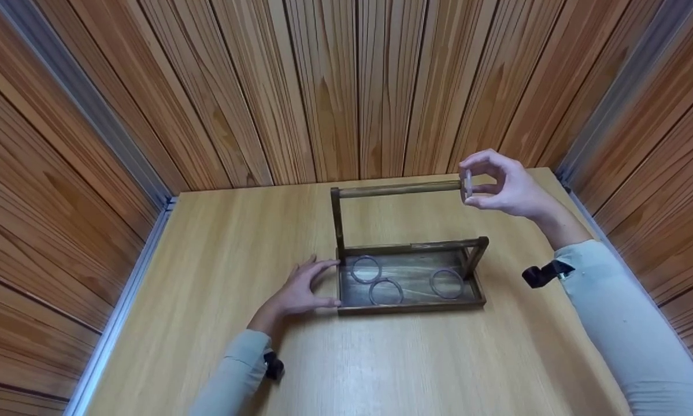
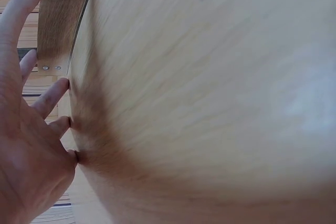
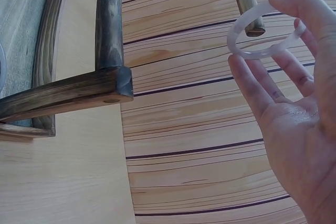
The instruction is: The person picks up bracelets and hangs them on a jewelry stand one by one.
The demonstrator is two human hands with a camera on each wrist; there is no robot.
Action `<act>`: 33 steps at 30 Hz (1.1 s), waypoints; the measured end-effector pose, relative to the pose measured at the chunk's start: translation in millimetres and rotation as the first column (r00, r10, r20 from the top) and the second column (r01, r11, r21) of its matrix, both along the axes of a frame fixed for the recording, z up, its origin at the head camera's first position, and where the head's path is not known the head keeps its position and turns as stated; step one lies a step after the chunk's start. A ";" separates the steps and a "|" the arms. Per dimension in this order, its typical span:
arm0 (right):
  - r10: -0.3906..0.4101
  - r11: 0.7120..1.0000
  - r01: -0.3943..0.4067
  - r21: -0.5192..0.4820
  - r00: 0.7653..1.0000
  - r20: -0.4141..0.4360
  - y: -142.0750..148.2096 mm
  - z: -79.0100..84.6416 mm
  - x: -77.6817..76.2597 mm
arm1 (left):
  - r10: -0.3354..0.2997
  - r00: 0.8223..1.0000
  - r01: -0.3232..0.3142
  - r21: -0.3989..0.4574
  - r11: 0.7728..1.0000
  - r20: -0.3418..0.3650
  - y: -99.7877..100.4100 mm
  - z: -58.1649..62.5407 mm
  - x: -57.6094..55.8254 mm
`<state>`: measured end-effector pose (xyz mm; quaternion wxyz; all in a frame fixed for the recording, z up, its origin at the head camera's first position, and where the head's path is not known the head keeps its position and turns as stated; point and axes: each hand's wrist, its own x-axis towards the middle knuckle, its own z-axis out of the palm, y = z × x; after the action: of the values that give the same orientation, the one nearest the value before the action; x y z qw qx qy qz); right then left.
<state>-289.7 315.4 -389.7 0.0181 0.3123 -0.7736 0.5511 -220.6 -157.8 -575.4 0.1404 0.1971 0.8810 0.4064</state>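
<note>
In the head view my right hand (image 1: 511, 188) pinches a pale, translucent bangle (image 3: 242, 29) between thumb and fingertips. The bangle stands on edge at the free right end of the upper wooden bar (image 1: 401, 189) of a dark wooden bangle stand. In the right wrist view the bar's end shows within the ring's outline; I cannot tell whether it passes through. My left hand (image 1: 300, 290) has its fingers spread, with thumb and index fingertip at the left end of the stand's tray (image 1: 412, 309). Its other fingertips touch the table in the left wrist view.
Inside the tray lie three bangles: one at the back left (image 1: 366, 270), one at the front left (image 1: 386, 291), one at the right (image 1: 447, 283). A lower bar (image 1: 438, 246) on a right post crosses above the tray. Wood-plank walls (image 1: 323, 86) enclose the light table (image 1: 225, 242).
</note>
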 end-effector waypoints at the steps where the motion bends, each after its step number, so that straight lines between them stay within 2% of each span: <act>1: -0.001 1.000 0.001 0.002 1.000 0.002 -0.4 -0.1 0.1 | -0.001 1.000 0.001 0.000 1.000 0.001 0.0 0.1 0.1; 25: 0.010 0.991 -0.013 0.135 1.000 0.023 -19.8 13.9 -2.8 | -0.001 1.000 0.001 0.004 1.000 0.000 -1.6 -5.9 1.4; 33: -0.007 0.985 0.005 0.172 1.000 0.014 -27.6 19.3 -5.8 | -0.004 1.000 0.004 0.003 1.000 -0.009 -0.7 -2.0 -0.6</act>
<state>-295.5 287.8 -370.4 -0.0130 0.3062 -0.8192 0.4847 -221.2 -158.4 -577.4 0.1371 0.2008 0.8806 0.4066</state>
